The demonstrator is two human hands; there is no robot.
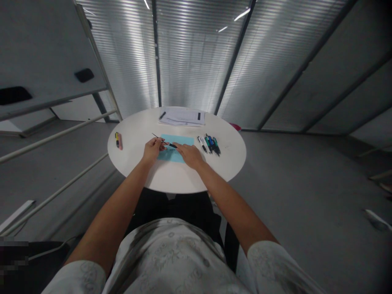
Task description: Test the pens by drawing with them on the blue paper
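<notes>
I see a smooth, rounded white table (174, 177), then a flat blue sheet (169, 157). Over it, the left hand (152, 148) pinches, and the right hand (190, 155) touches (clamped or not, I cannot tell), a slim pen (172, 145): wire-thin at left, thicker and black at right.

Tabletop (179, 183) plain white. Sheet (175, 158) flat light blue, small dark marks. Slim pen (172, 145) black at one end. Pen cluster (210, 143): white, black, blue, green. Highlighter (116, 139) yellow and black. Shirt (180, 261) looks whitish from here, faint grey print. Floor (284, 183) grey. Blinds (183, 61) silvery, fine horizontal stripes.
</notes>
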